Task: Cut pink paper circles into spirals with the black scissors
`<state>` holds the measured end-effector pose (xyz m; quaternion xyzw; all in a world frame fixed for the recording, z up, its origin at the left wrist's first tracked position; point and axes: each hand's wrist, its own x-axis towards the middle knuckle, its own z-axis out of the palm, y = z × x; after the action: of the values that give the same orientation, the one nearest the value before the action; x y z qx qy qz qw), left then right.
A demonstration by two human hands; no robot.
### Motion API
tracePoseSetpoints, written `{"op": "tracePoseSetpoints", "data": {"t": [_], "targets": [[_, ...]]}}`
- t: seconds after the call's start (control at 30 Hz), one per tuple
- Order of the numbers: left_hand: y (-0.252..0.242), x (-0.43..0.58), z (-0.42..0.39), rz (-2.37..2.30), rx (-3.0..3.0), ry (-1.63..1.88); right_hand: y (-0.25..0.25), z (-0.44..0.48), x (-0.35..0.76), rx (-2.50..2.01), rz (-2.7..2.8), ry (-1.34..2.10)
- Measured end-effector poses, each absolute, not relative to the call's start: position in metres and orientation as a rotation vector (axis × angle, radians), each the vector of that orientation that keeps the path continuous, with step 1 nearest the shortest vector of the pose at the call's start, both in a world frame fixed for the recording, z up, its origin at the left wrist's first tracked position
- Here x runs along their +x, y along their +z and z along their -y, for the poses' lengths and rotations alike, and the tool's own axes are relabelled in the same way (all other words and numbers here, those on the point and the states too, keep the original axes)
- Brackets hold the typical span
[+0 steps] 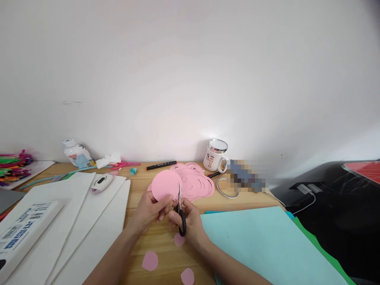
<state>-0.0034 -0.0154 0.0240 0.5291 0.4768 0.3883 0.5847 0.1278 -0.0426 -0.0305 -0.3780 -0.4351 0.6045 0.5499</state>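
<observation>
A round pink paper disc [166,184] is pinched in my left hand [148,209], thumb on its face near the lower edge. My right hand [190,219] grips black-handled scissors [182,221], their blades upright along the disc's right edge. Whether the blades are apart or closed on the paper I cannot tell. Behind the disc lies a heap of pink paper cutouts [197,182] with curved slits and rings. Below my hands, small pink paper pieces rest on the wooden table, among them a rounded one [150,261] and another [187,276].
White sheets [97,213] with a white box [29,229] cover the left side. Light-blue paper [255,237] lies on the right. Along the wall stand a bottle [77,153], pink scissors [127,164], a black marker [161,166] and a mug [215,156].
</observation>
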Motion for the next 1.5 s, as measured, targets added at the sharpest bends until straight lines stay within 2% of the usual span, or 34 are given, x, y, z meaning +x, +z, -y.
{"op": "tracePoseSetpoints", "data": {"t": [0.47, 1.0, 1.5], "targets": [[0.025, -0.006, 0.014, -1.162, 1.290, 0.854, -0.014, 0.041, 0.129, -0.882, 1.095, 1.340], [0.021, -0.012, 0.011, -1.187, 1.258, 0.897, -0.030, 0.041, 0.126, -0.923, 0.994, 1.431], [0.016, -0.006, 0.011, -1.137, 1.202, 0.932, -0.041, 0.049, 0.118, -0.947, 0.919, 1.381]]}}
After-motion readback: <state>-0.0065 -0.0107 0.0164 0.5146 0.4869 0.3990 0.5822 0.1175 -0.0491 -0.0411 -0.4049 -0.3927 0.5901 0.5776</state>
